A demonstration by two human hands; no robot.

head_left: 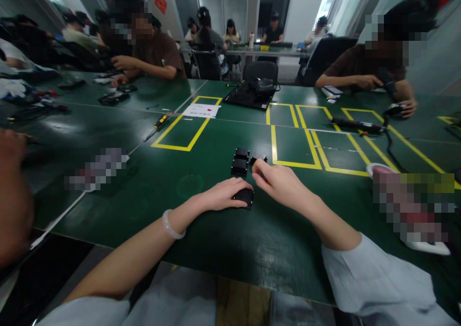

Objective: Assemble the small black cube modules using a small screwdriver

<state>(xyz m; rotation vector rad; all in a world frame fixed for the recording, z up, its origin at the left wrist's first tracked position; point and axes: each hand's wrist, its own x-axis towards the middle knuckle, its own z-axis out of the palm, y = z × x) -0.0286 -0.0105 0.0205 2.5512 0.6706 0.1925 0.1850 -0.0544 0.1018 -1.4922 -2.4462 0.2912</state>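
Note:
Near the middle of the green table, my left hand [230,193] rests on a small black square piece [244,198], thumb along its near side and fingers on its far side. Just beyond it lie two more black pieces [240,161], one behind the other, with small bright spots along their edges. My right hand [275,181] is to the right of these, fingers curled and thumb and index finger close together. Another dark piece [258,159] shows just behind its fingertips. Whether the right fingers grip anything is too small to tell.
Yellow tape outlines [296,165] mark the green table [201,249]. A screwdriver [161,121] and a white paper [201,110] lie ahead left, a black tray [248,95] ahead. A blurred white-rimmed object [410,211] sits right. People work around the table; one arm is close at left.

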